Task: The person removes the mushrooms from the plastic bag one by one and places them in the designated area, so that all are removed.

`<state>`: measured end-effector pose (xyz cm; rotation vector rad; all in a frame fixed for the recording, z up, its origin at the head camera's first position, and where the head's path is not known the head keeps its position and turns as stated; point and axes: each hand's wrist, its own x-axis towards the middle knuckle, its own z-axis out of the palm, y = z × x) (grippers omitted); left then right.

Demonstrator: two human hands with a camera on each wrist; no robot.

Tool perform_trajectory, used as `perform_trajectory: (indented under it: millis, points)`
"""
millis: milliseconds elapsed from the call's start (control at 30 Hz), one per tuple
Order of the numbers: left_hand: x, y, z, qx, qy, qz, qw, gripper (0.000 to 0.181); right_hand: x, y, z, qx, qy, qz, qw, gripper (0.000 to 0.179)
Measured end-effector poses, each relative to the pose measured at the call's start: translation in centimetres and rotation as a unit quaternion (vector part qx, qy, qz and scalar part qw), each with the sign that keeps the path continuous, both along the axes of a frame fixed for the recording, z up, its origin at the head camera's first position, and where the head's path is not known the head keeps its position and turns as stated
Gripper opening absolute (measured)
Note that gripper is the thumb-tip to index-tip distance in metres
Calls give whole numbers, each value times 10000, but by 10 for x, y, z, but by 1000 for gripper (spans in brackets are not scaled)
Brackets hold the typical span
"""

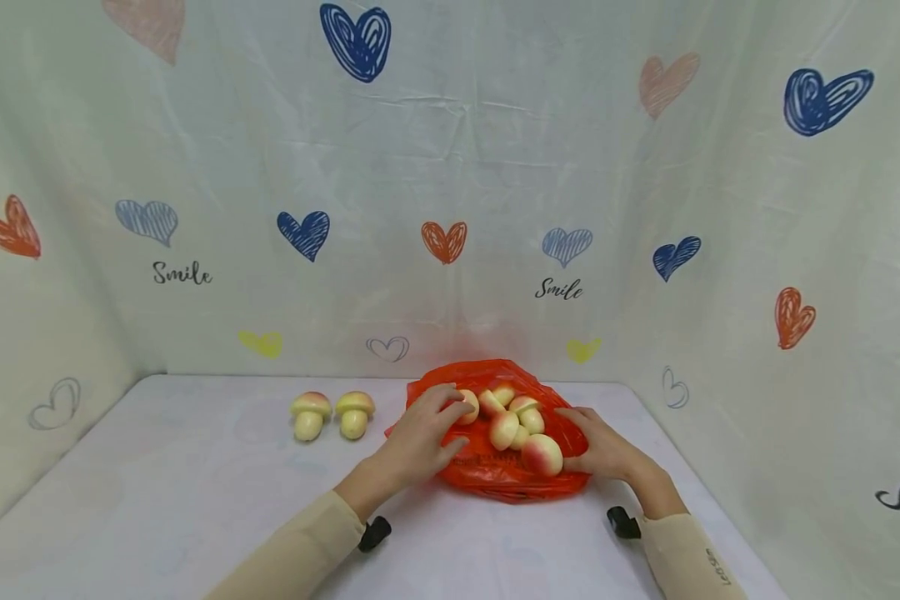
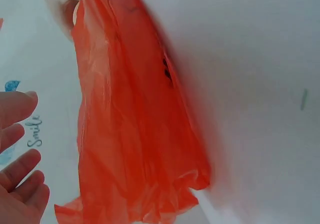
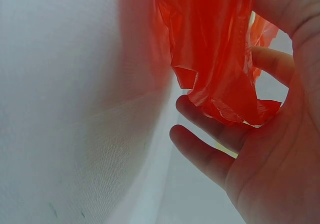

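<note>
Several mushrooms point(image 1: 504, 430) with pale yellow stems and pink-tinged caps lie in a red plastic bag point(image 1: 487, 479), its mouth spread wide. My left hand point(image 1: 425, 433) reaches over the bag's left side, fingers apart beside a mushroom point(image 1: 468, 407); the left wrist view shows its palm and fingers point(image 2: 26, 164) holding nothing. At the right side, my right hand point(image 1: 606, 446) is spread with its thumb at a mushroom point(image 1: 542, 456) near the front rim. In the right wrist view, red plastic point(image 3: 215, 53) hangs across its fingers, hiding some fingertips.
Two more mushrooms point(image 1: 310, 415) point(image 1: 355, 414) stand side by side on the white table point(image 1: 195, 483), left of the bag. A white curtain point(image 1: 450, 167) printed with hearts rises behind the table and along both sides. Black wrist-worn devices point(image 1: 375, 534) show under both sleeves.
</note>
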<state>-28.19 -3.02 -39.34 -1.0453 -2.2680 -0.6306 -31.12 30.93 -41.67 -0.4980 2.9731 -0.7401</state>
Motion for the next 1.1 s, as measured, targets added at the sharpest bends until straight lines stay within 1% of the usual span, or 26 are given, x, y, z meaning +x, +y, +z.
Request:
perform_trajectory:
  millis: [67,167,333,433,600,833,967,1100]
  points:
    - [-1,1,2,-47,-104,-32,9999,38,-1,-1,0,4,32,25,10000,84]
    - [-3,4,1,-95,-334,23,9994,37,-2,-2,1,-8,48,40,10000,83]
    - [-7,9,-4,-129,-998,183,9948,38,-1,-3,1,-5,48,91,9999,83]
    - [-11,10,-5,-164,-1266,211,9916,39,-1,-4,1,1,45,102,9999,82]
    - [-18,12,-4,-235,-1354,283,9901,42,-2,-3,0,46,95,130,9999,83]
    - [-25,12,-7,-287,-1552,304,9870,43,-2,-2,-1,-17,-105,7,9999,86]
    - [-31,15,-10,-354,-1685,355,9844,43,-2,0,-3,0,-18,48,10000,86]
    - [-37,19,-14,-435,-1699,344,9839,43,-1,3,-5,78,104,111,9999,85]
